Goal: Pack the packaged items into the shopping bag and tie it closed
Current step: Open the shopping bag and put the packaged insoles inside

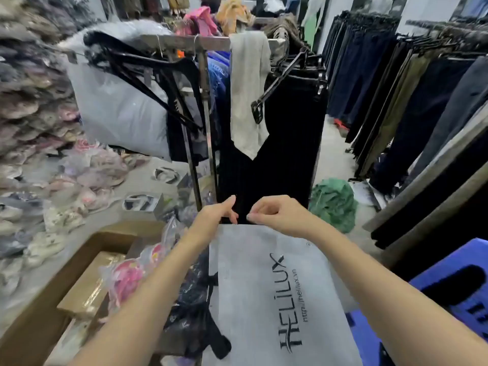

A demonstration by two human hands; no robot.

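Here both hands pinch the shopping bag (266, 286)'s far edge, lengthwise away.

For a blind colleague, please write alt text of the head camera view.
Both hands, left hand and right hand, pinch the far edge of a grey HELILUX shopping bag. Packaged items lie left, beside a cardboard box; black trousers hang ahead.

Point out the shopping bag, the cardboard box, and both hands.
grey HELILUX shopping bag (264, 286), head view, printed front panel.
cardboard box (39, 310), head view, near side wall.
left hand (216, 213), head view, back of hand.
right hand (274, 210), head view, knuckles.
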